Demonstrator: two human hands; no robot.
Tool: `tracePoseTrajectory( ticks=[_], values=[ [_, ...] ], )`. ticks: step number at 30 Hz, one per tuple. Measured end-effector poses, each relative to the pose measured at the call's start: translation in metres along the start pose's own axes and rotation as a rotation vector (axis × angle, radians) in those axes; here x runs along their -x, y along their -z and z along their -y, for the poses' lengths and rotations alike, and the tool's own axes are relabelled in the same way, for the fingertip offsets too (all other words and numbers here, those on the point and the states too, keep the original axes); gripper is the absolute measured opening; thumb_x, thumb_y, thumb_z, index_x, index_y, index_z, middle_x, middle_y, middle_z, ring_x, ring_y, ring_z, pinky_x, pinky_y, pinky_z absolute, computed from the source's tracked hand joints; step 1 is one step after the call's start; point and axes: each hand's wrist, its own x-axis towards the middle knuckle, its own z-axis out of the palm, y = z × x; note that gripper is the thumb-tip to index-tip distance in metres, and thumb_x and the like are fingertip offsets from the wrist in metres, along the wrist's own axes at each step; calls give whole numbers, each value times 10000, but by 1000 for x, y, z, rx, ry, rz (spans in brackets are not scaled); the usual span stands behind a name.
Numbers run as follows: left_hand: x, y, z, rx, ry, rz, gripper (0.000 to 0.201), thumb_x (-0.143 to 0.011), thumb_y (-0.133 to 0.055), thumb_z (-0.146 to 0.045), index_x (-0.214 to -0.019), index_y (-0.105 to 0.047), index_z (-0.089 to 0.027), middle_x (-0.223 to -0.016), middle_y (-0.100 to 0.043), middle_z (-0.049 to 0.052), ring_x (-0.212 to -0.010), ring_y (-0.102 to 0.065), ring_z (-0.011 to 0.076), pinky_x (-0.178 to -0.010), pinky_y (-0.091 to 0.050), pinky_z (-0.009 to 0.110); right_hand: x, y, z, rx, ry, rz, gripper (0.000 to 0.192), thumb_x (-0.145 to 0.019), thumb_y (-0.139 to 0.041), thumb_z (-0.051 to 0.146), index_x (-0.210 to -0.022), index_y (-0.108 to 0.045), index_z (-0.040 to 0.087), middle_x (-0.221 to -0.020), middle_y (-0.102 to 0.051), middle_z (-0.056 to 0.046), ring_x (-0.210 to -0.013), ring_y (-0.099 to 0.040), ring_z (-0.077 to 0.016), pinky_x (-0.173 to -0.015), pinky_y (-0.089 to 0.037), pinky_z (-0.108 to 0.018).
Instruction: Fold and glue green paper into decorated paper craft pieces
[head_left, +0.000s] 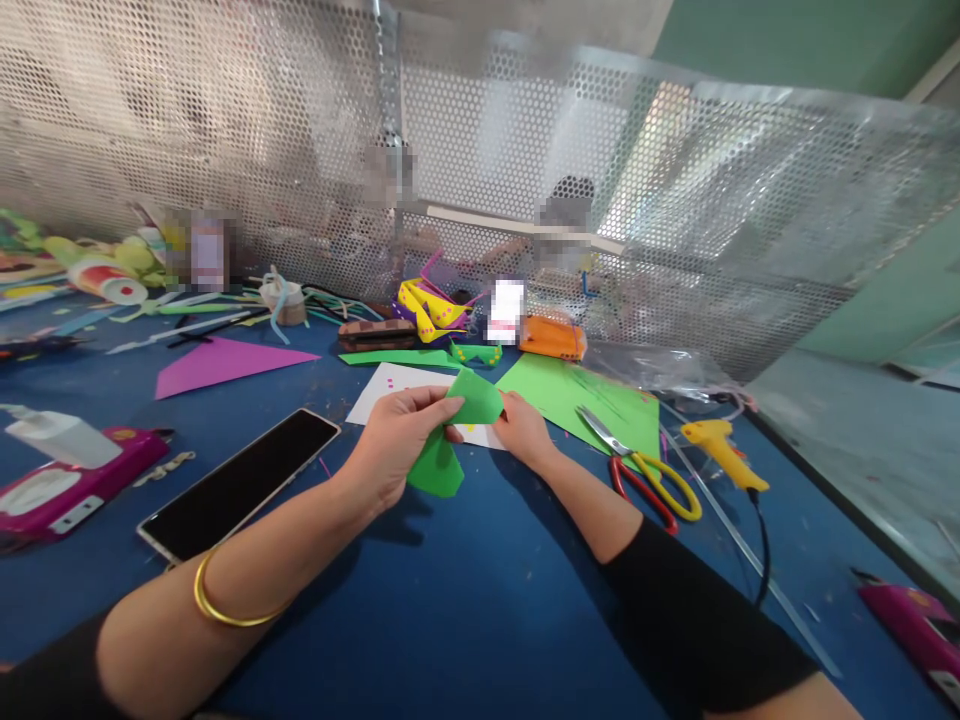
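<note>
A cut piece of green craft paper (439,468) is held up between both hands over the blue table. My left hand (401,430) is closed on its middle, thumb on top, and a lower flap hangs below the fingers. At the piece's right edge, the fingertips of my right hand (523,428) pinch the upper part. Behind my hands lies a white sheet (367,398) with small pink and yellow marks. A green paper glasses shape (477,355) with yellow dots and a long green strip (397,357) rest beyond it.
Scissors with red and yellow handles (643,465) lie right of my right hand, partly on a light green sheet (600,405). Farther right is a yellow glue gun (724,452). A phone (244,485), purple sheet (225,366) and magenta power strip (82,480) lie left. Perforated metal (510,130) stands behind.
</note>
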Motion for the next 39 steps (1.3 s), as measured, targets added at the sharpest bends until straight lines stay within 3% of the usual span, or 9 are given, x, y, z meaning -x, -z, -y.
tracePoseTrajectory(
  ticks=[5, 16, 22, 27, 33, 39],
  values=[
    [-2, 2, 2, -16, -17, -3, 370, -631, -824, -391, -902, -768, -145, -523, -634, -5, -442, -521, 87, -416, -406, 176, 2, 2, 2, -8, 7, -17, 212, -969, -606, 309, -1115, -643, 160, -1091, -665, -53, -959, -651, -183, -862, -554, -396],
    [-3, -4, 9, -62, -36, 25, 281, -669, -795, -349, -873, -770, -156, -516, -632, -7, -433, -521, 94, -415, -407, 188, 2, -1, -4, -92, 13, -71, 88, -916, -606, 241, -905, -655, 169, -988, -665, -43, -875, -610, -175, -808, -484, -334],
    [2, -6, 9, -88, -71, 66, 233, -695, -773, -339, -851, -771, -166, -544, -627, -11, -473, -538, 91, -444, -401, 187, 7, 5, 0, -301, -7, -203, 58, -806, -593, 239, -775, -623, 200, -773, -661, -6, -759, -579, -179, -714, -431, -291],
    [4, -7, 11, -124, -79, 71, 207, -697, -762, -347, -795, -758, -165, -531, -625, -4, -462, -525, 94, -439, -371, 194, 8, 29, 7, -550, -46, -361, 85, -786, -568, 275, -818, -588, 199, -733, -634, 11, -662, -575, -142, -679, -477, -285],
    [6, -9, 14, -151, -98, 84, 153, -710, -749, -316, -757, -749, -170, -524, -635, -6, -476, -546, 103, -452, -367, 196, 55, 66, 25, -729, -60, -429, 151, -759, -656, 300, -860, -644, 190, -742, -671, 6, -669, -635, -143, -710, -513, -315],
    [15, -16, 20, -262, -145, 110, 128, -754, -709, -286, -789, -754, -171, -526, -639, -20, -491, -571, 110, -476, -392, 210, 108, 70, 36, -861, -76, -442, 90, -781, -714, 293, -812, -689, 212, -718, -665, 25, -661, -617, -130, -688, -502, -285]
  ],
)
